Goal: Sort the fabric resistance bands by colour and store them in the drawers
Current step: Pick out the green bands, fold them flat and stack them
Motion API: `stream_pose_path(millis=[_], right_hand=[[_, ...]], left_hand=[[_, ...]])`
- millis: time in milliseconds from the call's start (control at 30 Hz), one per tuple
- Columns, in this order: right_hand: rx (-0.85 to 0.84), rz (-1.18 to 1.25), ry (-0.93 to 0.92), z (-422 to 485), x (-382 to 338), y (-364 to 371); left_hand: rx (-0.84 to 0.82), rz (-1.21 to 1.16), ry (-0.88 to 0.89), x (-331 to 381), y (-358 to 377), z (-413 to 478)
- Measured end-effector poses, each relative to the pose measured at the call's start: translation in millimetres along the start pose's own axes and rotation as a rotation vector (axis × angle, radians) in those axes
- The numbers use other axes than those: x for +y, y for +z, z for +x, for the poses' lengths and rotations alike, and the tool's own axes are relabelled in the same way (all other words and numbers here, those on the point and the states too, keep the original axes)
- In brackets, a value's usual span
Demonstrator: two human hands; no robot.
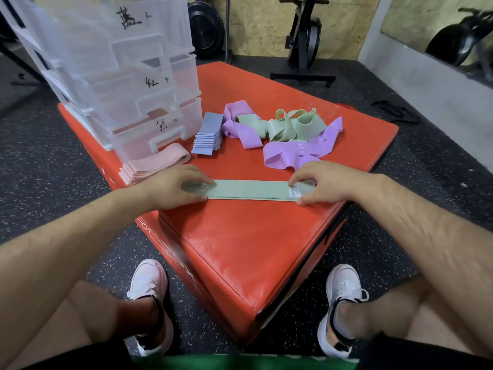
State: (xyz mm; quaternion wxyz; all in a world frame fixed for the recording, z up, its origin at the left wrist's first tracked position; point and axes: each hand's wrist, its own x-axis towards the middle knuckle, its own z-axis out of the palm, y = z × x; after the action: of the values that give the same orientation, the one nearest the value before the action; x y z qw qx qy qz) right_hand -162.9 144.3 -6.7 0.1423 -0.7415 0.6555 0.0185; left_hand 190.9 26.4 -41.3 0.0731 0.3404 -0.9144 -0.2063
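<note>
A pale green band lies stretched flat across the near part of the red padded box. My left hand pins its left end and my right hand pinches its right end by the white label. Behind it lie a loose heap of green bands tangled with purple bands. A neat blue stack and a pink stack sit beside the clear plastic drawer unit, whose drawers carry handwritten labels.
The box stands on speckled black gym flooring. My two feet in white shoes flank its near corner. An exercise machine and weight plates stand by the back wall.
</note>
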Motion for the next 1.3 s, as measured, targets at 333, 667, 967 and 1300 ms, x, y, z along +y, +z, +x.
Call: stream_pose_path(millis=[333,667,967,1300], right_hand=[[0.005,-0.011,-0.003,-1,-2,0],[0.167,0.048,-0.057,44,-29,-20],[0.250,0.051,0.094,116,-9,-36],[0.372,0.232,0.226,180,-3,-26]], left_hand=[[-0.007,0.062,0.005,4,-2,-2],[0.105,0.141,0.041,42,-12,66],[0.125,0.154,-0.076,52,-8,152],[0.105,0.165,-0.232,39,-5,202]])
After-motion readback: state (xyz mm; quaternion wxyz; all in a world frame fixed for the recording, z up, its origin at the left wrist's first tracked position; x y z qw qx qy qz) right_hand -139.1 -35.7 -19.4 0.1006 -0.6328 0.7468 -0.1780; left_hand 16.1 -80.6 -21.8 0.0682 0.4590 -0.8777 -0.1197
